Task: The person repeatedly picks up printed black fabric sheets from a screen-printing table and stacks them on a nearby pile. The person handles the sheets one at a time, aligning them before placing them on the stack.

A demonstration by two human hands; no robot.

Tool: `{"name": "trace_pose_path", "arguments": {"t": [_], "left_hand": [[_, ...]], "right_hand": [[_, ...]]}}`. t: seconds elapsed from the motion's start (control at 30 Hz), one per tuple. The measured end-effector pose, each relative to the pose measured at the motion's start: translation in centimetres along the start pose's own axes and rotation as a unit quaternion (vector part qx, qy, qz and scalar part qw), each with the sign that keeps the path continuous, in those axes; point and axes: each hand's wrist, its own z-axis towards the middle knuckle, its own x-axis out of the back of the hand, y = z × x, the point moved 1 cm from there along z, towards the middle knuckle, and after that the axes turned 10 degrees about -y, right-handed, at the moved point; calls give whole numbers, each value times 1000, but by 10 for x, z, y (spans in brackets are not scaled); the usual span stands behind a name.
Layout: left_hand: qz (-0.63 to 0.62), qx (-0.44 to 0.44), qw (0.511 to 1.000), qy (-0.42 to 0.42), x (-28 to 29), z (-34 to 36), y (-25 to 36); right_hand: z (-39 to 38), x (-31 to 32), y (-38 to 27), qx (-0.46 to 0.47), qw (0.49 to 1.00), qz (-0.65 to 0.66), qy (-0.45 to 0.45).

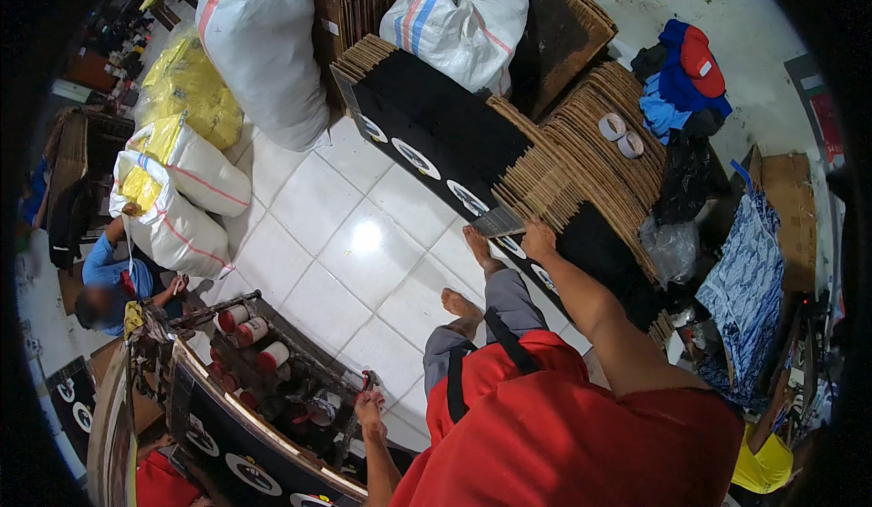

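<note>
Pale tiles (363,243) cover the floor, and at its far left a tall white sack (268,62) with a red stripe stands near a yellow bundle (204,98) and two smaller white sacks (177,243) with yellow material at their mouths, beside a seated co-worker (109,266) in a blue top. To the right, a red cap (700,64) lies on blue clothes (670,114), with two tape rolls (612,126) nearby. Lower down are black plastic (686,178), clear plastic (670,251), a blue-and-white patterned cloth (745,280), brown cardboard (788,225) and a yellow garment (767,462).
</note>
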Motion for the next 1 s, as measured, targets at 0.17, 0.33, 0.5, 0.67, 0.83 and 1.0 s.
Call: {"name": "trace_pose_path", "arguments": {"t": [0.17,0.33,0.5,0.67,0.83,1.0], "left_hand": [[-4,3,1000,-8,11,-14,1],[45,89,995,12,19,-38,-52],[93,171,981,-25,15,-46,-94],[107,164,981,-15,2,-37,-76],[81,38,995,-51,-43,-21,14],[183,-278,941,-58,-161,-66,202]], "right_hand": [[-1,1,-5,17,1000,-26,5],[-7,10,-13,13,999,-31,5],[-13,19,-12,-8,998,1,-62],[-35,7,-2,18,999,38,-12],[-90,-21,14,7,994,92,-56],[-141,-48,48,-26,989,115,-84]]}}
